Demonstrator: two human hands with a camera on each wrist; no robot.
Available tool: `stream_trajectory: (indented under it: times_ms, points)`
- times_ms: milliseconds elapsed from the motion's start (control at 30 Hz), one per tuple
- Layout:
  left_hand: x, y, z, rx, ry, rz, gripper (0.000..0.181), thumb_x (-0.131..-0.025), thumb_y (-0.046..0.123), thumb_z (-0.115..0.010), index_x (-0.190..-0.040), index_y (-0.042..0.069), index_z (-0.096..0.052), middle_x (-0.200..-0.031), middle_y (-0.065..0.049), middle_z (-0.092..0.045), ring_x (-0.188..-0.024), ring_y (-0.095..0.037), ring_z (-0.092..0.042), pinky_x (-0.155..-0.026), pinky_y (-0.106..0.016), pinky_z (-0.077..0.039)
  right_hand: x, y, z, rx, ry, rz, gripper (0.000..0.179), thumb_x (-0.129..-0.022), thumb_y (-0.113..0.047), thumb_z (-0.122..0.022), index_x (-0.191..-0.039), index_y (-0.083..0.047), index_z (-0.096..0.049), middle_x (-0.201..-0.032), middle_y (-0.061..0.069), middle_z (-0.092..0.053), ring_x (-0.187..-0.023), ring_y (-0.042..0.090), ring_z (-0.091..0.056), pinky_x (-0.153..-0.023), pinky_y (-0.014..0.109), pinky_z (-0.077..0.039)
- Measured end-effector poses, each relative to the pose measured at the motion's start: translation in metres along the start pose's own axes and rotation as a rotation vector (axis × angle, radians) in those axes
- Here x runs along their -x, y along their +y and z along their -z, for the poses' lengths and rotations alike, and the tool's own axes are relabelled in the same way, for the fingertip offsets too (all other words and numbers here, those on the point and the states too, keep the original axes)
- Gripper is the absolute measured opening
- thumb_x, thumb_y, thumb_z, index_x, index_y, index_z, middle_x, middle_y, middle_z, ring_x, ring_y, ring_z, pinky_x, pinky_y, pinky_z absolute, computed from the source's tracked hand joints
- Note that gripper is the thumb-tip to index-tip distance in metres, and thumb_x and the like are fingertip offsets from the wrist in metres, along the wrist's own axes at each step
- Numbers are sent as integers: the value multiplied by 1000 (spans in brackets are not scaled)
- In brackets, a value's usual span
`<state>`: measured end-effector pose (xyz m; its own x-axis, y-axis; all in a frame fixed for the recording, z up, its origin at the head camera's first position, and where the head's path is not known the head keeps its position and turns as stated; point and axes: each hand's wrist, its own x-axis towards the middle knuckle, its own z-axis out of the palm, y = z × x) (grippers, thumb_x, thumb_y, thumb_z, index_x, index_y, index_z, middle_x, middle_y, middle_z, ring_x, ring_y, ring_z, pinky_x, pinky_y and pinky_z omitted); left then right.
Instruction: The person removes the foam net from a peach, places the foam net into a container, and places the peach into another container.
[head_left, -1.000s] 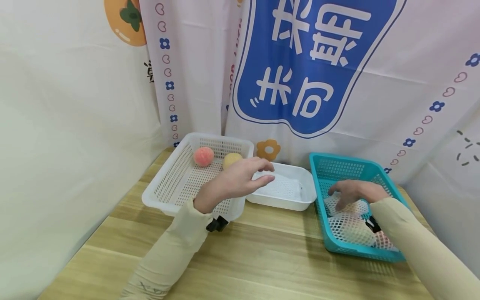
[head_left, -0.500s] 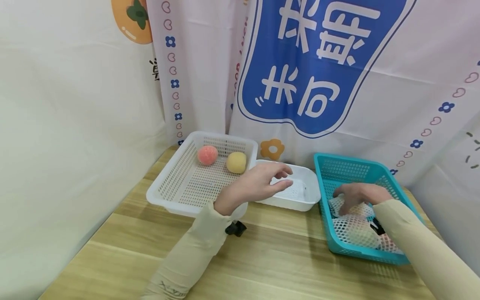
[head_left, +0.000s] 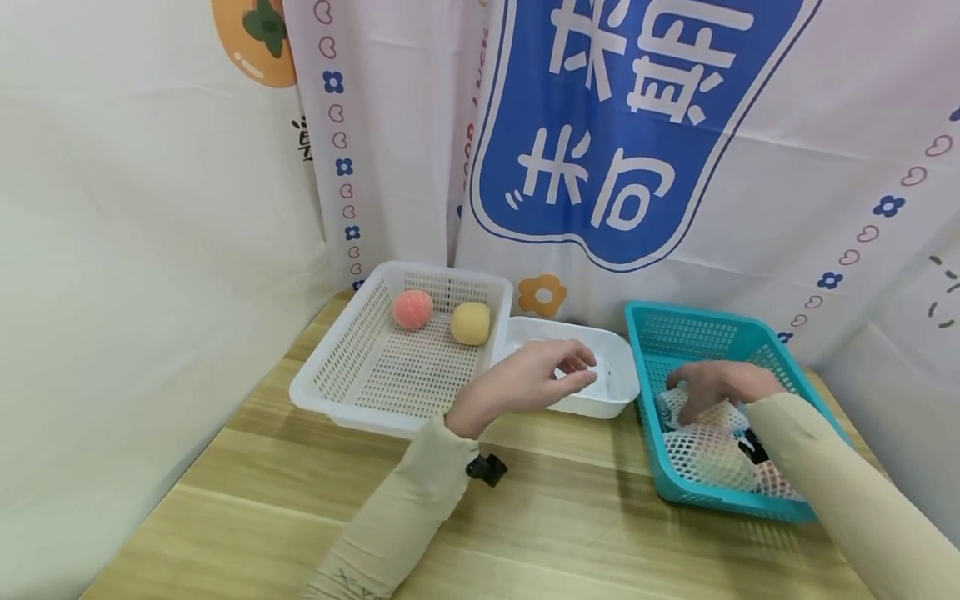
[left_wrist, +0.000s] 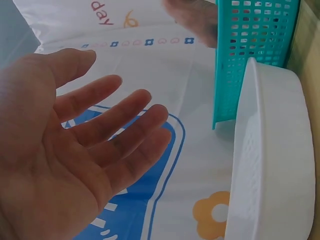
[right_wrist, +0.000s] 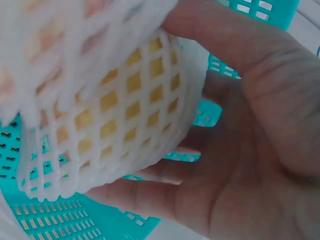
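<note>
My right hand (head_left: 716, 385) reaches into the teal basket (head_left: 738, 502) and grips a fruit in a white foam net (right_wrist: 135, 100). In the right wrist view its thumb lies over the net and its fingers curl beneath; yellow shows through the mesh. Another netted fruit (head_left: 708, 460) sits nearer the basket's front, and a pinkish netted one (head_left: 776, 483) is partly hidden by the sleeve. My left hand (head_left: 528, 377) hovers over the small white tray (head_left: 585, 407), holding nothing, its fingers relaxed and slightly bent.
A white perforated basket (head_left: 405, 375) stands at the left with a pink ball-shaped fruit (head_left: 412, 309) and a yellow one (head_left: 470, 323) inside. The tray sits between the two baskets on the wooden table (head_left: 555, 517). A printed curtain (head_left: 420, 167) hangs behind.
My left hand has moved right, from the white basket's edge to over the tray. The right hand stays in the teal basket at the netted fruit.
</note>
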<state>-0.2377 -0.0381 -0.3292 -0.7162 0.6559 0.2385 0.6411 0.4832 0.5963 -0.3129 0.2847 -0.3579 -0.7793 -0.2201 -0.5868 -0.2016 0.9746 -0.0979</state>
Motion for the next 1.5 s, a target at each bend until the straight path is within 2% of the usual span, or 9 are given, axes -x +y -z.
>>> stream_trajectory:
  times_ms: [200,400,633,833,967,1133,1267,1433,1500]
  points:
    - [-5,-5,-14,36,5,1,25,-102,30,-53,-119,14,-62,-111,0,-70,-104,-9,-64,-88,-24,-54,-1,4,-1,-28,2,12,85,-79,-46,-78,-146,-9,-42,-150,33,-32,-124,56,-44,-68,50,-56]
    - [-4,-10,-22,59,-12,21,26,-102,32,-52,-120,16,-62,-112,1,-69,-103,-9,-63,-86,-20,-52,-3,5,-1,-44,-11,-9,95,-78,-52,-77,-150,-7,-36,-152,33,-27,-129,58,-38,-68,49,-56]
    - [-3,-11,-25,89,-22,34,27,-102,32,-52,-121,15,-62,-112,1,-69,-104,-8,-62,-89,-21,-51,-9,3,1,-27,-29,-3,90,-79,-43,-78,-149,-6,-36,-151,32,-31,-130,59,-36,-69,58,-55]
    - [-5,-7,-29,100,-37,25,27,-102,32,-51,-121,16,-62,-113,2,-69,-105,-8,-63,-93,-26,-53,-8,8,5,-45,-13,6,85,-81,-42,-75,-148,-6,-37,-150,34,-30,-126,57,-42,-65,51,-55]
    - [-5,-10,-32,78,-37,27,27,-103,32,-51,-121,16,-62,-113,3,-69,-105,-7,-63,-93,-25,-53,-8,10,11,-60,61,61,76,-84,-41,-72,-143,-6,-41,-147,35,-33,-125,56,-43,-69,53,-55]
    - [-7,-10,-39,67,-43,13,26,-103,34,-51,-120,18,-62,-113,4,-69,-104,-4,-62,-91,-21,-52,-1,7,19,-3,198,163,67,-83,-38,-73,-136,-4,-47,-136,31,-50,-118,47,-52,-82,56,-52]
    - [-9,-8,-43,92,-41,9,28,-102,33,-51,-121,16,-62,-114,3,-69,-104,-5,-62,-89,-19,-51,14,-3,26,-9,289,220,65,-83,-39,-73,-134,-7,-50,-123,23,-58,-101,34,-57,-76,45,-52]
    - [-14,-5,-47,99,-29,10,28,-102,34,-51,-122,17,-61,-115,3,-69,-104,-5,-62,-87,-17,-51,39,-18,30,-27,372,262,63,-84,-47,-71,-134,-14,-51,-132,24,-53,-107,36,-54,-77,45,-50]
    - [-16,-3,-47,100,-21,10,27,-102,33,-52,-123,17,-60,-116,2,-69,-104,-5,-63,-88,-18,-51,48,-23,31,-36,407,276,63,-84,-49,-72,-134,-17,-51,-130,22,-54,-105,34,-54,-74,42,-50]
